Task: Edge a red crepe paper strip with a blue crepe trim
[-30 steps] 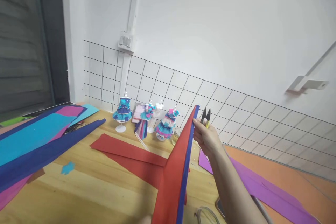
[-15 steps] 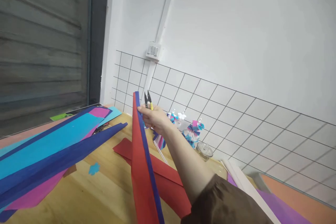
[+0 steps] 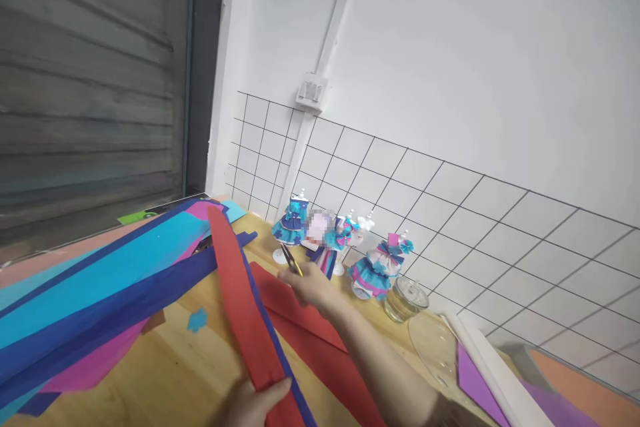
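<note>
We have the red-and-blue sheet (image 3: 245,317) at seven o'clock, our left hand (image 3: 253,405) pinching it beneath the thumb. Toward six, our right hand (image 3: 311,288) curls its fingers around black-tipped snips (image 3: 291,260); a small dressed mannequin (image 3: 379,272) stands at five.

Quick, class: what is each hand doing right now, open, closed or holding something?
Left hand: closed, holding the red strip.
Right hand: closed, holding snips.
</note>
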Demonstrator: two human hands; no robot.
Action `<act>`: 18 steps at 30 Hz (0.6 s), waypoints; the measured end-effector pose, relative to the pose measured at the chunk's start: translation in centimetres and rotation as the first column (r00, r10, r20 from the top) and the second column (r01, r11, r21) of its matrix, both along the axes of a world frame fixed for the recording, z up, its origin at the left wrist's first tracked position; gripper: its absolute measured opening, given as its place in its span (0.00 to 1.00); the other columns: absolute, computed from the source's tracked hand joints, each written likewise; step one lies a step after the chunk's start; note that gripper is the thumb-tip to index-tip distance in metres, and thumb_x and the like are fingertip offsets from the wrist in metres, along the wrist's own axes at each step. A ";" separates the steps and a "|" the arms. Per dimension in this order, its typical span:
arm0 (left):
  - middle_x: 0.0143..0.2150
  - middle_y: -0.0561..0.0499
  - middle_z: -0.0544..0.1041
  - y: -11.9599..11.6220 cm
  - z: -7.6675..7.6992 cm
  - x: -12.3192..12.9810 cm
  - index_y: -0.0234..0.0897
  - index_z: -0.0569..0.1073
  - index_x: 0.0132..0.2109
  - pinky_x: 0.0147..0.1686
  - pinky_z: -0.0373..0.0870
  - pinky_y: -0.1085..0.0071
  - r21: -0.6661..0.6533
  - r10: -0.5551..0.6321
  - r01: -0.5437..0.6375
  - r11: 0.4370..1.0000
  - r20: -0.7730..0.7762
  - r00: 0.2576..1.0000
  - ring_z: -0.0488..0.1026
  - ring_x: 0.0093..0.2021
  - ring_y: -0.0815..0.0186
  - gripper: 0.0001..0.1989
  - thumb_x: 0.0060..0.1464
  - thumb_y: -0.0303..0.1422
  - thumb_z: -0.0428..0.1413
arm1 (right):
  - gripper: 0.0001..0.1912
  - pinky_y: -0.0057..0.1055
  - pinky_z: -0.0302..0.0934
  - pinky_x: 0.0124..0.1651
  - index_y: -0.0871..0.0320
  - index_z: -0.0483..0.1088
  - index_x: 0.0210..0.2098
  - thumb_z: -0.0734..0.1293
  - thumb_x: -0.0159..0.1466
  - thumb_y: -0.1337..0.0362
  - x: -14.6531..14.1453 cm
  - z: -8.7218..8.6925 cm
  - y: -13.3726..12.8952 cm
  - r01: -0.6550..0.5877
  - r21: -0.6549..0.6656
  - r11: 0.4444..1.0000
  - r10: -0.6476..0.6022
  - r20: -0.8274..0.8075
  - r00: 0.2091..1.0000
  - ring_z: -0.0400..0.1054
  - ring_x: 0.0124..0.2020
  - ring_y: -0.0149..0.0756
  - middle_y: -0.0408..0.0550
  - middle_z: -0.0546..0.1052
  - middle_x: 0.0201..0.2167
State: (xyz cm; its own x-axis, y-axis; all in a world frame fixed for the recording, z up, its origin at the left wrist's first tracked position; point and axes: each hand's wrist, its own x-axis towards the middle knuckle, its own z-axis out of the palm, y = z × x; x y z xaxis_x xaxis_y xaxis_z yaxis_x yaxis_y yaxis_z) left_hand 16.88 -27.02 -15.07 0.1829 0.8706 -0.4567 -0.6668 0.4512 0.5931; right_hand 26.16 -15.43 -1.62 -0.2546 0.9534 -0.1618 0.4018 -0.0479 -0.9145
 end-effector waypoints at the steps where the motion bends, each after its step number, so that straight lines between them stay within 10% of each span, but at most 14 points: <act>1: 0.30 0.44 0.79 0.4 0.1 0.2 0.32 0.75 0.34 0.37 0.71 0.60 0.007 0.019 -0.019 1.000 0.019 1.000 0.76 0.36 0.50 0.17 0.32 0.30 0.67 | 0.17 0.22 0.42 0.15 0.57 0.58 0.19 0.66 0.57 0.57 1.4 -0.8 -1.3 0.015 -0.011 1.000 -0.015 0.016 1.000 0.48 0.12 0.21 0.32 0.54 0.12; 10: 0.31 0.44 0.80 1.3 2.6 0.6 0.31 0.75 0.34 0.36 0.73 0.64 0.055 -0.046 0.045 0.997 0.004 0.999 0.77 0.35 0.53 0.15 0.33 0.25 0.65 | 0.22 0.23 0.48 0.22 0.56 0.56 0.20 0.70 0.45 0.48 8.1 -7.8 -12.4 0.197 -0.090 0.976 -0.199 -0.018 0.980 0.51 0.18 0.24 0.34 0.57 0.15; 18: 0.34 0.43 0.80 1.3 3.4 1.3 0.31 0.75 0.33 0.39 0.73 0.65 0.093 -0.066 0.069 0.993 -0.035 0.997 0.77 0.37 0.54 0.12 0.35 0.25 0.64 | 0.16 0.25 0.49 0.26 0.55 0.57 0.19 0.70 0.43 0.57 7.6 -10.6 -14.9 0.423 -0.029 0.906 -0.421 -0.158 0.893 0.52 0.20 0.27 0.34 0.58 0.15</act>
State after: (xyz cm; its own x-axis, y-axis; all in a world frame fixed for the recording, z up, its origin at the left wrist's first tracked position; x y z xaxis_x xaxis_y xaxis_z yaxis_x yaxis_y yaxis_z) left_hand 18.13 -25.73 -11.71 0.2295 0.8961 -0.3799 -0.6169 0.4358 0.6553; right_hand 33.75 -30.31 -12.24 0.1504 0.9777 -0.1468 0.1964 -0.1750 -0.9648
